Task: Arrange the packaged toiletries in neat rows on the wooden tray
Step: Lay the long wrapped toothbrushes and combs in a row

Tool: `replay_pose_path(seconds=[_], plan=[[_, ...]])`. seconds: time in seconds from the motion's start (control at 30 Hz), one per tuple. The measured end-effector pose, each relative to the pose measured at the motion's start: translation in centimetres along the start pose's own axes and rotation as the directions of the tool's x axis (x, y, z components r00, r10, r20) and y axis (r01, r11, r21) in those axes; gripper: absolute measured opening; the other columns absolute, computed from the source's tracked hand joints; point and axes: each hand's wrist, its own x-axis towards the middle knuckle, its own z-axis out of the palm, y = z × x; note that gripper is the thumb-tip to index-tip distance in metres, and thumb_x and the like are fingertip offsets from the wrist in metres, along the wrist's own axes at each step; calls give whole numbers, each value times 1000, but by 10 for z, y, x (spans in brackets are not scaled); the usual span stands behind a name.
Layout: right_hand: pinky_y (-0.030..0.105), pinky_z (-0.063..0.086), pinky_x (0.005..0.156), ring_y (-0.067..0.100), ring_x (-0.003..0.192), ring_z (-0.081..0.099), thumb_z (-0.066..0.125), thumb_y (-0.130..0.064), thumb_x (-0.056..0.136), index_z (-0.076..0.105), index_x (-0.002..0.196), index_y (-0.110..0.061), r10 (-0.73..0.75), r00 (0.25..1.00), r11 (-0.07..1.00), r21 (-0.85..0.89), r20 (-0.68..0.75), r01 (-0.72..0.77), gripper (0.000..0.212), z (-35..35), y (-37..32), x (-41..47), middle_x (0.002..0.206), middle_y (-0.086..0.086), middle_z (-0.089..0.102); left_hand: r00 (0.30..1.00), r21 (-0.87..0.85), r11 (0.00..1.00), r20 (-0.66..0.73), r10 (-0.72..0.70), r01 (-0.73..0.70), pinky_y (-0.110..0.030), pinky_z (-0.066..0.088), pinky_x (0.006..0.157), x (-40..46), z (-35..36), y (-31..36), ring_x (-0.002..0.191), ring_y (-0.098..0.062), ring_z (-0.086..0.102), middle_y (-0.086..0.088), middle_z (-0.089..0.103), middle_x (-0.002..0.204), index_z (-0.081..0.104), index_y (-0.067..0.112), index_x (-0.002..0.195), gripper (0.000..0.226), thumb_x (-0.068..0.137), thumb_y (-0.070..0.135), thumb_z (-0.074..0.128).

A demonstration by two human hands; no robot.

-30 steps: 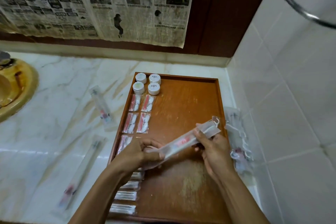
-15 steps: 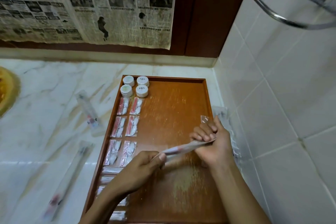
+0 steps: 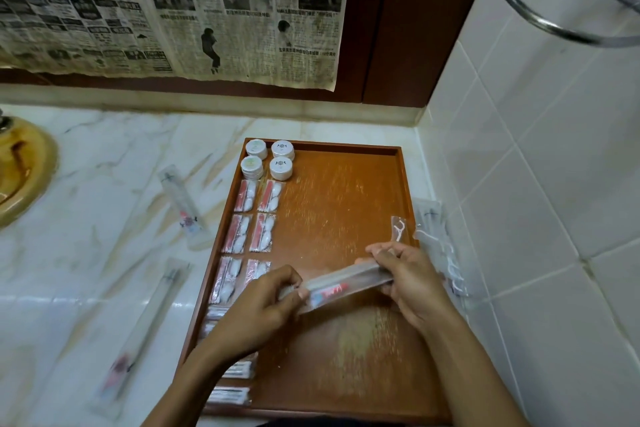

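Both hands over wooden tray [image 3: 346,146]: left hand [image 3: 256,312] pinches near end of toothbrush packet [image 3: 346,282], right hand [image 3: 412,282] grips far end, packet above tray's middle.

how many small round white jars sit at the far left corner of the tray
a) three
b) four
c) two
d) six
b) four: the round white jars stand in a two-by-two block in the far left corner of the wooden tray, just beyond the rows of flat packets.
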Motion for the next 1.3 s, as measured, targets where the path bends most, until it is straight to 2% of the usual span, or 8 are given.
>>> replay_pose_path(seconds=[0.13, 0.3, 0.47, 0.57, 0.73, 1.0, 1.17, 1.3], plan=[[27, 52, 74, 17, 84, 65, 55, -17, 95, 70, 87, -18, -176, 984, 935, -316, -12, 163, 17, 6, -6, 1, 84, -1, 71, 956, -68, 982, 250, -155, 177, -15, 39, 59, 3, -3, 11, 65, -4, 57, 4, 67, 73, 70, 14, 91, 19, 95, 29, 59], [34, 56, 81, 22, 94, 69, 40, -36, 100, 62, 110, -12, -158, 987, 984, 92, 17, 156, 34, 15, -5, 1, 103, 5, 72, 956, -243, 936, 213, -204, 254, -19, 40, 58, 15, 13, 20, 63, -15, 53, -7, 60, 69, 66, 2, 85, 20, 96, 17, 57], [33, 55, 85, 10, 93, 67, 43, -37, 99, 66, 87, -12, -188, 966, 982, -40, -177, 184, 36, 14, 8, 3, 103, -3, 70, 877, -817, 487, 47, -477, 309, -22, 50, 48, 24, 16, 28, 53, -14, 57, -10, 59, 64, 61, 2, 77, 19, 94, 6, 54], [34, 55, 69, 17, 72, 67, 60, -33, 91, 68, 79, -6, -154, 984, 986, -84, -93, 147, 31, 21, 14, -6, 78, 7, 72, 871, -895, 398, -21, -491, 203, -31, 57, 57, 26, 12, 27, 74, -21, 69, -17, 67, 87, 59, -3, 99, 9, 91, 0, 56], [33, 54, 57, 24, 65, 67, 66, -26, 89, 60, 87, -7, -86, 983, 984, -138, 164, 109, 20, 31, 15, -15, 77, 13, 71, 838, -891, 437, -144, -526, 121, -30, 60, 68, 26, 14, 25, 80, -22, 71, -17, 69, 96, 54, 5, 97, 14, 87, -4, 59], [29, 52, 60, 11, 58, 60, 65, -9, 89, 69, 90, -23, -173, 967, 922, -315, 186, 225, 14, 26, 13, -12, 91, 2, 70, 821, -935, 353, -170, -544, 41, -27, 58, 58, 25, 5, 22, 80, -24, 70, -15, 68, 90, 55, 6, 99, 12, 91, 13, 61], [40, 55, 69, 17, 70, 66, 65, -15, 90, 72, 91, -24, -164, 971, 950, -235, 175, 203, 12, 26, 16, -14, 92, 1, 72, 799, -890, 456, -266, -539, 12, -31, 58, 65, 24, 0, 16, 81, -24, 72, -13, 72, 87, 63, 1, 95, 8, 88, 5, 63], [29, 52, 78, 14, 85, 67, 60, -25, 93, 75, 91, -18, -142, 966, 966, -184, 216, 184, 16, 29, 16, -15, 90, 1, 73, 770, -838, 545, -345, -536, 4, -40, 57, 75, 24, 7, 14, 85, -33, 71, -16, 72, 87, 65, -1, 93, 19, 77, 3, 73]])
